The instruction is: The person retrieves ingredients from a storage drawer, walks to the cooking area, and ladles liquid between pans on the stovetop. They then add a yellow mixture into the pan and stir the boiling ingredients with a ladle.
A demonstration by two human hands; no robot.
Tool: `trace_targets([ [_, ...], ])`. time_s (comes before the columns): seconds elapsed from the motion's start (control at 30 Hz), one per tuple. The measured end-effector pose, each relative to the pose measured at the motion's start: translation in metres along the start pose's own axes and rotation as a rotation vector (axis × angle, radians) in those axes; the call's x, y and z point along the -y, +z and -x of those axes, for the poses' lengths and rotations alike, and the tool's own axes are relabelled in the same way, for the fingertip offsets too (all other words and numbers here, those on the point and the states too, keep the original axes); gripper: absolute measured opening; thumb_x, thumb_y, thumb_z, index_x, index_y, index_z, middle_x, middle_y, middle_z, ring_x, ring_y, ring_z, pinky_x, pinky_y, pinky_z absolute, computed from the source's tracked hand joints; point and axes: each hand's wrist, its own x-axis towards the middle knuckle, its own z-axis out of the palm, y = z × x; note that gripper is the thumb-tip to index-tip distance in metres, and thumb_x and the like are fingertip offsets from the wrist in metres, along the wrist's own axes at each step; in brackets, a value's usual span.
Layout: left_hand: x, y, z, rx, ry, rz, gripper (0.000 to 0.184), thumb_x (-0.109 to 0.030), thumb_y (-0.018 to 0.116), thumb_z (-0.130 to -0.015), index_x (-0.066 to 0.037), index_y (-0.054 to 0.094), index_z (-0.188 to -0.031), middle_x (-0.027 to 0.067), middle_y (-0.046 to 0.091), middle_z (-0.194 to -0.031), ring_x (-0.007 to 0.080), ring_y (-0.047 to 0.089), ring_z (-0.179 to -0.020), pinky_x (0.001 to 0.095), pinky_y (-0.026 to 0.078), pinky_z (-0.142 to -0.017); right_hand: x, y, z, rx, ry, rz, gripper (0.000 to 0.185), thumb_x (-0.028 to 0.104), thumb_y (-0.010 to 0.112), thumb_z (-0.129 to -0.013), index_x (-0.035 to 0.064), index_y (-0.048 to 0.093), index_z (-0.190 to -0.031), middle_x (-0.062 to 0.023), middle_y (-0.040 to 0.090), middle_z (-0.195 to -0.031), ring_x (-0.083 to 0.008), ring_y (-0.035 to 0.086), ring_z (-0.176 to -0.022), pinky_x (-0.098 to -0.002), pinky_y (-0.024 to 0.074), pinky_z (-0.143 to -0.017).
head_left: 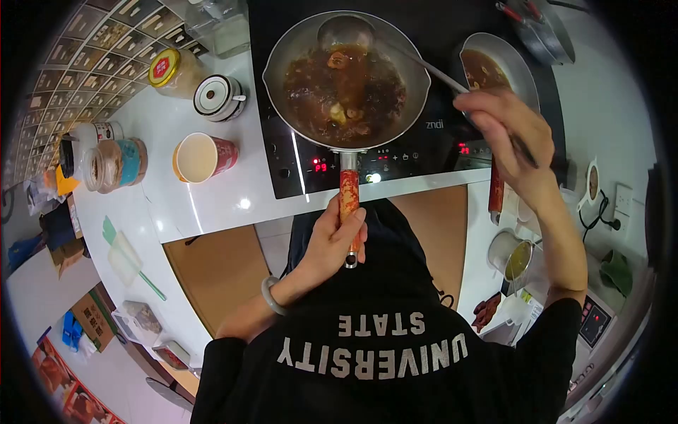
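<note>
My left hand (332, 230) is wrapped round the red patterned handle (349, 191) of a frying pan (288, 48). Dark brown broth (311, 99) with pieces of food in it fills the lower part of that pan. From the right, my right hand (512, 131) grips the handle of a metal ladle (434, 69). The ladle's bowl is at the pan's far inner wall, above or partly in the broth; I cannot tell which. Near my right hand, a second pan (519, 67) holds similar brown liquid with bits in it, partly hidden by the hand.
Both pans stand on a black induction hob (282, 152) with lit red digits. On the left counter are a paper cup (198, 159), a lidded white pot (215, 97), a yellow-lidded jar (169, 71) and another jar (120, 166). A strainer (519, 261) sits at the right.
</note>
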Motion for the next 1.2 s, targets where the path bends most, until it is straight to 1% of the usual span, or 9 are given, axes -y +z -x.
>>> trace_targets([
  [0.17,0.001,0.001,0.0,-0.003,0.011,0.015,0.037,-0.025,0.047,-0.098,-0.003,0.035,-0.125,0.0066,0.053,-0.073,0.0124,0.052,-0.049,0.023,0.047,-0.045,-0.038,0.022,-0.01,0.171,-0.446,0.49,0.033,0.011,0.067,-0.076,0.0045,0.06,-0.107,-0.0116,0.062,-0.097,-0.0285,0.063,-0.085,-0.0384,0.0522,-0.084],
  [0.3,0.0,0.0,0.0,-0.001,0.012,0.003,0.037,-0.026,0.047,-0.098,-0.003,0.035,-0.125,0.0066,0.053,-0.073,0.0126,0.052,-0.048,0.0231,0.047,-0.045,-0.057,0.028,0.005,0.313,-0.552,0.671,0.035,0.013,0.068,-0.075,0.0034,0.058,-0.107,-0.009,0.06,-0.095,-0.0265,0.062,-0.09,-0.0418,0.0507,-0.088],
  [0.4,0.001,0.0,0.0,-0.004,0.013,0.005,0.037,-0.025,0.047,-0.098,-0.003,0.036,-0.125,0.0066,0.053,-0.073,0.0129,0.052,-0.048,0.0231,0.046,-0.045,-0.035,0.014,0.021,0.333,-0.459,0.607,0.032,0.014,0.068,-0.076,0.0022,0.06,-0.105,-0.0089,0.061,-0.093,-0.0247,0.063,-0.087,-0.0398,0.053,-0.083],
  [0.5,-0.002,0.001,0.0,-0.018,-0.014,0.018,0.038,-0.022,0.047,-0.098,-0.001,0.034,-0.128,0.0054,0.052,-0.072,0.0126,0.053,-0.048,0.023,0.046,-0.046,-0.018,-0.003,0.028,0.31,-0.238,0.311,0.023,0.013,0.067,-0.079,0.001,0.063,-0.099,-0.011,0.062,-0.09,-0.0251,0.064,-0.079,-0.0346,0.0551,-0.074],
  [0.53,-0.002,0.001,0.0,-0.022,-0.031,0.023,0.039,-0.021,0.047,-0.098,-0.001,0.034,-0.129,0.0048,0.052,-0.072,0.0125,0.053,-0.048,0.0229,0.046,-0.047,-0.013,-0.005,0.036,0.235,0.201,-0.045,0.017,0.013,0.063,-0.086,-0.0022,0.065,-0.093,-0.0118,0.064,-0.087,-0.0241,0.065,-0.073,-0.0297,0.0547,-0.066],
  [0.63,0.001,0.0,0.0,-0.022,-0.008,0.035,0.04,-0.02,0.048,-0.098,-0.001,0.033,-0.13,0.0047,0.052,-0.072,0.0125,0.053,-0.049,0.0226,0.046,-0.047,-0.011,0.025,0.036,-0.164,0.879,-0.684,0.025,0.019,0.057,-0.092,-0.0053,0.064,-0.092,-0.0116,0.064,-0.087,-0.0231,0.066,-0.071,-0.0283,0.0541,-0.067],
  [0.77,-0.002,0.0,0.0,-0.014,-0.024,0.012,0.038,-0.021,0.047,-0.098,-0.002,0.034,-0.128,0.0053,0.052,-0.073,0.0125,0.053,-0.049,0.0229,0.046,-0.047,-0.018,0.059,0.038,-0.297,0.938,-0.926,0.035,0.027,0.055,-0.094,-0.0067,0.063,-0.095,-0.0119,0.065,-0.089,-0.022,0.068,-0.073,-0.0297,0.0546,-0.071],
  [1.0,-0.001,0.0,0.001,-0.003,-0.004,0.007,0.035,-0.024,0.047,-0.098,-0.003,0.036,-0.124,0.0062,0.052,-0.073,0.0124,0.053,-0.05,0.023,0.047,-0.047,-0.003,0.034,0.016,-0.125,0.188,-0.273,0.016,0.009,0.06,-0.089,0.001,0.064,-0.102,-0.0112,0.066,-0.087,-0.021,0.066,-0.077,-0.031,0.0541,-0.074],
  [1.2,-0.003,0.0,0.001,0.011,-0.004,0.001,0.038,-0.026,0.047,-0.099,-0.004,0.035,-0.127,0.0058,0.053,-0.075,0.0121,0.053,-0.051,0.0228,0.047,-0.048,-0.024,0.041,0.005,0.002,-0.351,0.446,0.023,0.009,0.067,-0.08,0.0046,0.062,-0.102,-0.0107,0.063,-0.091,-0.0278,0.063,-0.08,-0.0362,0.0534,-0.082],
])
